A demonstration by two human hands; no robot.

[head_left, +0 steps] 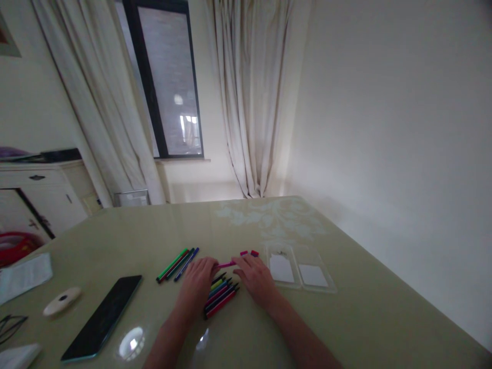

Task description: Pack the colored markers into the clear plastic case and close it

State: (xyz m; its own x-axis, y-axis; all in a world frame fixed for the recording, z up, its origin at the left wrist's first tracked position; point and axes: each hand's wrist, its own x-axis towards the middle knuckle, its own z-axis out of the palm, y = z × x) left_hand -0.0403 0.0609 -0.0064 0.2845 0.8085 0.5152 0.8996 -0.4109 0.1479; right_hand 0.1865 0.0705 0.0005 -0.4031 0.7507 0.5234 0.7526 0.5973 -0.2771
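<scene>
At far left, past the counter (126, 230), a white cabinet (57, 192), cut off by the edge of view. Below, a red basin (19, 247), also cut off. On the counter's left side, a pale cloth or packet (25, 279); nearer, thin dark loops (11, 327) and a white object (19, 355), both running out of view and hard to identify. Just right, a cream oval object (62, 301) with one dark spot. Then a black phone-like slab (103, 318), slanting away to the right. Farther right, slender pens (177, 265) in green, dark red, a dark shade and blue, on a similar slant.

At centre, left hand (200, 271), palm down, fingers curled closed on the left end of a pink pen (226, 265); thumb hidden. Pen stretched between both hands, long axis left to right, right end slightly higher in view; ends covered, so impossible to tell which way the tip points. Nearer, between the forearms, a bundle of pens (222, 297), partly behind the left hand; any lettering too small to read.

Right hand (253, 274), fingers bent, fingertips and thumb closed at the pen's right end. Just beyond, short pink-and-dark pieces (254, 253), partly covered. At right, an open clear case (298, 270) with white cards (313, 275); small dark marks (282, 253) in its left half, illegible.
</scene>
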